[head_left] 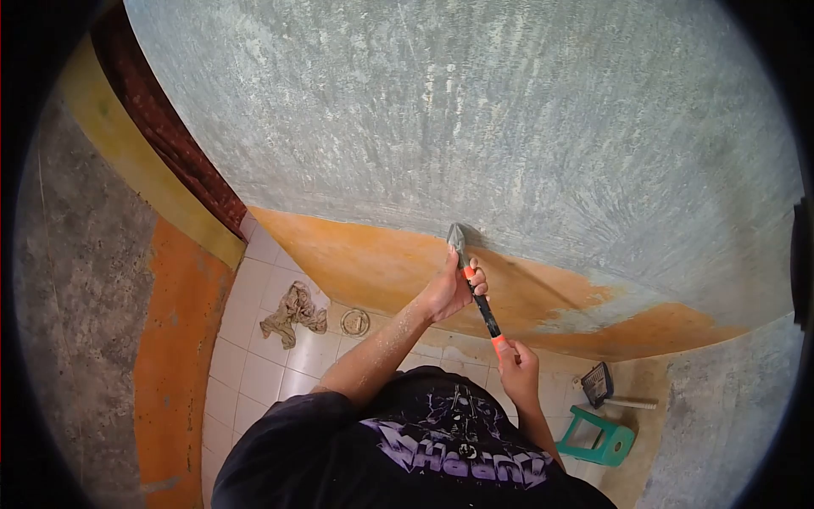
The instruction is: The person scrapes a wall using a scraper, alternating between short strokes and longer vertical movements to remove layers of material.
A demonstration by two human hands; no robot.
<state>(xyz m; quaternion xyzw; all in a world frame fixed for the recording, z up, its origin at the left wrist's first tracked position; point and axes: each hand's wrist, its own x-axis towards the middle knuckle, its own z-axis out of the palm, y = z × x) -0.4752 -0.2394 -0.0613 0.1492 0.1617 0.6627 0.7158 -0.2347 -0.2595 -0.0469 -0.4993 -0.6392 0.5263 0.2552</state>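
Note:
A scraper (484,310) with a black and orange handle slants up toward the wall, its grey metal head against the surface near the border of grey and orange. My left hand (448,293) grips it high, close to the head, with the thumb laid along the neck. Lower down, my right hand (518,366) is closed around the orange end of the handle. Pale flakes and dust cover my left forearm. The wall (500,136) is rough, streaky grey above, with an orange painted band (356,259) below; its edge is ragged toward the right.
On the tiled floor (248,339) lie a crumpled cloth (294,315) and a small round container (355,321). A green plastic stool (617,446) stands at lower right, near a black dustpan-like item (597,384). A dark red curtain (161,119) hangs left.

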